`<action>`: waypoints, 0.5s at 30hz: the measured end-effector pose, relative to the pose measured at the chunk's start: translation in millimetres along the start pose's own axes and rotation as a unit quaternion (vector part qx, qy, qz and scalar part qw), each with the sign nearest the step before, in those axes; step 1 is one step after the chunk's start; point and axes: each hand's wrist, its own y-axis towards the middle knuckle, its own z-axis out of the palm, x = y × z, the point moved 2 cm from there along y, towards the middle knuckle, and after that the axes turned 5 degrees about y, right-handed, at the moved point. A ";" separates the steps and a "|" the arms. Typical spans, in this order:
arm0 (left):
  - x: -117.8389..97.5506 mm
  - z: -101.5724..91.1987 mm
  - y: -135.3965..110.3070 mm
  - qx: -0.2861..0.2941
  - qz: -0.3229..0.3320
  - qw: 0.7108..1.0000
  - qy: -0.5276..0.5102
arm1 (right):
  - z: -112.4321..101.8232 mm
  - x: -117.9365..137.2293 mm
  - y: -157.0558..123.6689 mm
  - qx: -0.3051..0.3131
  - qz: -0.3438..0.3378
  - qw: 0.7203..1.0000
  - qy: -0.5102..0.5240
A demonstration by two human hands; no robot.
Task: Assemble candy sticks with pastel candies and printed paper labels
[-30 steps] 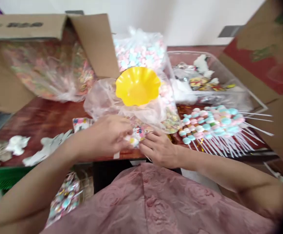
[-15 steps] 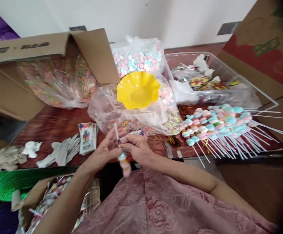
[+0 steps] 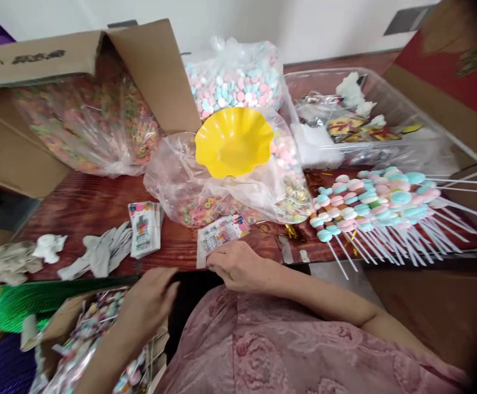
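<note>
Left hand (image 3: 150,298) is half open beside the box of wrapped sweets (image 3: 56,328), seemingly holding nothing; dip too low and it could snag a stick. Right hand (image 3: 240,265) is curled at the near edge of a printed packet (image 3: 224,232) on the tabletop (image 3: 99,194), can't tell if gripping. Marshmallow skewers (image 3: 370,205) overhang, so a forearm might knock them. Carton (image 3: 58,57) and packet lettering? Too blurry, sorry.

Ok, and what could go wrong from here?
Some candy skewers have sticks jutting past the edge of the table, so the right forearm might snag them. The yellow bowl sits on a crumpled plastic bag and could tip if that shifts. The printed packets by the right hand lie near that edge too and may slide off.
</note>
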 end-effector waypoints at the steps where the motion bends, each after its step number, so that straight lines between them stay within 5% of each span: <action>1: -28.7 0.0 25.1 -0.012 0.056 0.998 0.009 | -8.8 -3.7 -6.9 -0.042 0.004 0.999 -0.013; 5: -115.4 0.6 103.3 0.003 0.154 0.983 0.103 | -66.3 -26.0 -59.1 -0.231 0.065 0.962 -0.130; 9: -126.5 13.4 125.2 -0.010 0.167 0.974 0.151 | -150.6 -51.8 -155.2 -0.386 0.193 0.854 -0.290; 13: -104.3 31.8 123.0 -0.131 0.188 0.963 0.143 | -216.4 -81.4 -237.3 -0.340 0.395 0.699 -0.489; 15: -93.3 38.5 122.7 -0.200 0.221 0.948 0.110 | -236.6 -102.2 -257.5 -0.274 0.477 0.680 -0.484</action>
